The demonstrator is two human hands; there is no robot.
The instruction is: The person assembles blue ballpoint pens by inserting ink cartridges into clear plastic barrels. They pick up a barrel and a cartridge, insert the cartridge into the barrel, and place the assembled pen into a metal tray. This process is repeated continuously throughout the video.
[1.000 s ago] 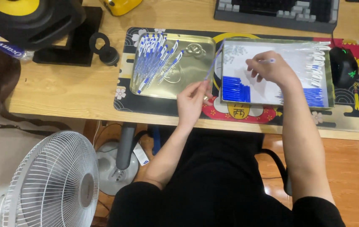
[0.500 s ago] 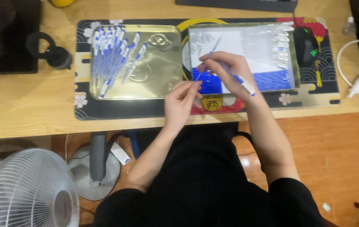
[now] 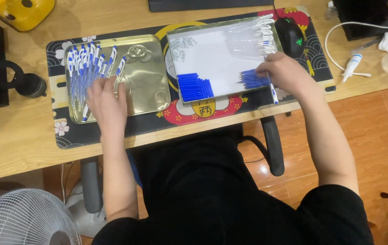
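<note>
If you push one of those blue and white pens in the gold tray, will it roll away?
Probably a little. The pens look thin and round, so one could roll on the smooth metal tray, but the raised rim would likely stop it. They look stiff and light. The left hand rests on them, and packed side by side, they may barely move.

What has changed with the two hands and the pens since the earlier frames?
The left hand has moved from the desk edge between the trays to the pens in the metal tray. The right hand has shifted to the white tray's right side, a pen in its fingers. Both trays and the blue caps stayed put.
</note>
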